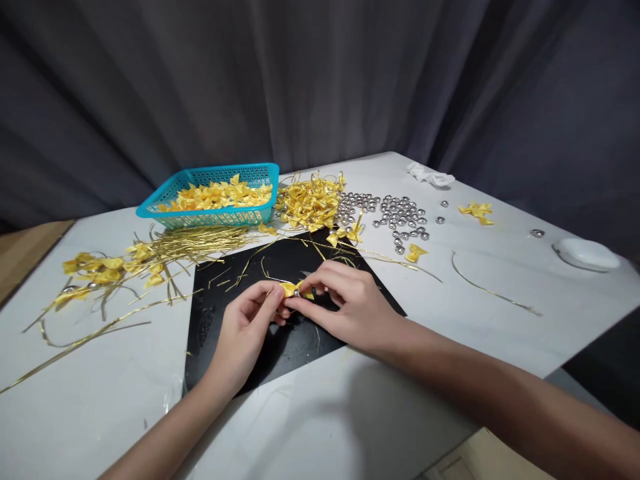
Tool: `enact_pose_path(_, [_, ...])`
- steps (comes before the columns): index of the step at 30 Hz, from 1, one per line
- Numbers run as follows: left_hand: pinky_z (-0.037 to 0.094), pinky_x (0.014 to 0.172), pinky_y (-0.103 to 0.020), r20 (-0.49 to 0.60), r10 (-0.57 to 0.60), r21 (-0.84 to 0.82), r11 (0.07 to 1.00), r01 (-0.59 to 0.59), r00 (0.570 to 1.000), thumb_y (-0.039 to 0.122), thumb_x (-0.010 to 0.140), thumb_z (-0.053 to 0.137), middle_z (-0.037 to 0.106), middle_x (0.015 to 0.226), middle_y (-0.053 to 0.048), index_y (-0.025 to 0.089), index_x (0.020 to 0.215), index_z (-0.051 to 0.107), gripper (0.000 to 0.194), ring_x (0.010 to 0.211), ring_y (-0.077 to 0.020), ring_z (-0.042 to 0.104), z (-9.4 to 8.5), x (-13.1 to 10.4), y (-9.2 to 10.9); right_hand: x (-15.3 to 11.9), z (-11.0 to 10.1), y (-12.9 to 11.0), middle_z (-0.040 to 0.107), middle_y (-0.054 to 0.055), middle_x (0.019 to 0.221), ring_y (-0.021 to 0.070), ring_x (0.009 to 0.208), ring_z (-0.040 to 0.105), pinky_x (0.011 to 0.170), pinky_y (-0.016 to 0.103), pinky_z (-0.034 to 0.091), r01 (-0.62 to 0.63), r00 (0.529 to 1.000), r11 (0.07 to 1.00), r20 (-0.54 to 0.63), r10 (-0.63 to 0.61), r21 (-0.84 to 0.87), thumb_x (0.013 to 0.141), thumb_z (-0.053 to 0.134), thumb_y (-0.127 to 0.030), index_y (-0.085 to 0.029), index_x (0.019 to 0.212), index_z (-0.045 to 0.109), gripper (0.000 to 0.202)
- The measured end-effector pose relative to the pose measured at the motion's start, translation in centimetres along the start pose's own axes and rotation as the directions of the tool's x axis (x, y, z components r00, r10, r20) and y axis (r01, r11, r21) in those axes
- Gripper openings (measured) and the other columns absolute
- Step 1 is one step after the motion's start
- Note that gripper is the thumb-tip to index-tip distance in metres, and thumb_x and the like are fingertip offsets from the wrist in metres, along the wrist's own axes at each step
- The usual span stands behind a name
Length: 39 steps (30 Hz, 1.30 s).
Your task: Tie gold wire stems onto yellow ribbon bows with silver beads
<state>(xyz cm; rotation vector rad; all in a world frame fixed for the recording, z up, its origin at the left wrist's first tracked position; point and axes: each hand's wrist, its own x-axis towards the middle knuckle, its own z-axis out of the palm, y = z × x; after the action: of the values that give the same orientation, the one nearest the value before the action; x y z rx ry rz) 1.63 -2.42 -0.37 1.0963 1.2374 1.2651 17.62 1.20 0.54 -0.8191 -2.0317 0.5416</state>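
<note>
Over the black mat, both hands meet at a small yellow ribbon bow. My left hand pinches the bow's left side between thumb and forefinger. On its right side, the thumb and fingers of my right hand are closed around the bow. A silver bead sits at the bow's middle, between the fingertips. A thin gold wire appears to run from the bow; its far part is hidden by the fingers. Gold wire offcuts lie scattered on the mat.
A blue basket of yellow bows stands at the back left. Beside it are a pile of wired bows and many silver beads. A bundle of gold wires lies in front. On the right is a white oval object.
</note>
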Motion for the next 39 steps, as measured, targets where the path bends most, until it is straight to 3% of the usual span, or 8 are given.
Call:
enact_pose_path(5, [0.044, 0.054, -0.015, 0.007, -0.028, -0.037, 0.999, 0.028, 1.000, 0.035, 0.076, 0.066, 0.061, 0.068, 0.001, 0.016, 0.076, 0.066, 0.019, 0.062, -0.0086, 0.053, 0.1, 0.0, 0.1, 0.6, 0.3, -0.1, 0.058, -0.002, 0.073, 0.0013, 0.041, 0.035, 0.039, 0.018, 0.026, -0.396, 0.916, 0.887, 0.173, 0.363, 0.237, 0.074, 0.068, -0.027, -0.014, 0.079, 0.060, 0.016])
enact_pose_path(7, [0.045, 0.055, -0.015, 0.003, -0.061, -0.071, 0.996, 0.061, 0.998, 0.034, 0.076, 0.067, 0.062, 0.070, 0.001, 0.016, 0.078, 0.067, 0.018, 0.062, -0.0086, 0.053, 0.0, 0.0, 0.2, 0.7, 0.1, -0.1, 0.058, -0.002, 0.077, 0.0007, 0.040, 0.036, 0.037, 0.017, 0.025, -0.468, 0.879, 0.833, 0.253, 0.404, 0.294, 0.074, 0.068, -0.027, -0.015, 0.084, 0.057, 0.019])
enact_pose_path(13, [0.046, 0.056, -0.014, 0.013, -0.135, -0.147, 0.980, 0.135, 0.991, 0.030, 0.074, 0.069, 0.061, 0.071, 0.000, 0.015, 0.079, 0.067, 0.015, 0.063, -0.0078, 0.054, -0.1, 0.3, 0.3, 0.6, -0.4, 0.0, 0.056, -0.004, 0.069, 0.0015, 0.042, 0.033, 0.041, 0.019, 0.026, -0.282, 0.955, 0.932, 0.162, 0.249, 0.226, 0.076, 0.065, -0.023, -0.016, 0.084, 0.057, 0.013])
enact_pose_path(17, [0.047, 0.059, -0.015, 0.002, -0.075, -0.106, 0.992, 0.075, 0.997, 0.027, 0.073, 0.070, 0.064, 0.081, 0.000, 0.019, 0.094, 0.066, 0.022, 0.070, -0.0090, 0.057, 0.0, 0.2, 0.4, 0.9, -0.3, 0.1, 0.056, -0.004, 0.074, -0.0005, 0.041, 0.036, 0.038, 0.016, 0.028, -0.417, 0.909, 0.818, 0.165, 0.384, 0.395, 0.071, 0.069, -0.026, -0.015, 0.084, 0.057, 0.020])
enact_pose_path(21, [0.044, 0.055, -0.016, 0.017, 0.004, 0.031, 1.000, -0.004, 1.000, 0.025, 0.069, 0.072, 0.061, 0.070, 0.001, 0.016, 0.077, 0.065, 0.014, 0.059, -0.0077, 0.051, 0.3, 0.0, 0.4, 1.3, -0.4, 0.1, 0.054, -0.004, 0.075, -0.0001, 0.040, 0.039, 0.032, 0.014, 0.036, -0.537, 0.838, 0.656, 0.249, 0.485, 0.531, 0.065, 0.075, -0.033, -0.015, 0.083, 0.057, 0.031])
enact_pose_path(28, [0.034, 0.040, -0.015, -0.137, 0.012, 0.157, 0.988, 0.009, 0.991, 0.029, 0.068, 0.070, 0.054, 0.061, 0.003, 0.014, 0.077, 0.063, 0.019, 0.048, -0.0063, 0.042, 0.2, 0.3, 0.2, 1.3, -0.8, -0.3, 0.056, -0.005, 0.069, -0.0011, 0.035, 0.040, 0.028, 0.010, 0.035, -0.579, 0.811, 0.439, 0.432, 0.394, 0.687, 0.061, 0.079, -0.029, -0.016, 0.080, 0.055, 0.033])
enact_pose_path(33, [0.039, 0.045, -0.017, -0.171, 0.003, -0.012, 1.000, -0.005, 0.985, 0.025, 0.067, 0.070, 0.054, 0.067, 0.006, 0.019, 0.095, 0.052, 0.034, 0.049, -0.0066, 0.045, 0.0, 0.2, 0.2, 1.0, -0.5, -0.4, 0.053, -0.007, 0.073, -0.0015, 0.038, 0.037, 0.030, 0.010, 0.038, -0.553, 0.831, 0.533, 0.376, 0.410, 0.640, 0.060, 0.079, -0.025, -0.018, 0.079, 0.049, 0.036])
enact_pose_path(39, [0.039, 0.052, -0.019, -0.087, 0.215, 0.024, 0.977, -0.213, 0.973, 0.021, 0.080, 0.057, 0.053, 0.066, 0.006, 0.022, 0.097, 0.049, 0.019, 0.052, -0.0083, 0.046, -0.2, -0.9, 0.3, 0.7, 0.1, -0.3, 0.052, -0.007, 0.075, -0.0016, 0.041, 0.036, 0.033, 0.011, 0.035, -0.553, 0.829, 0.585, 0.323, 0.456, 0.593, 0.062, 0.078, -0.025, -0.017, 0.079, 0.049, 0.035])
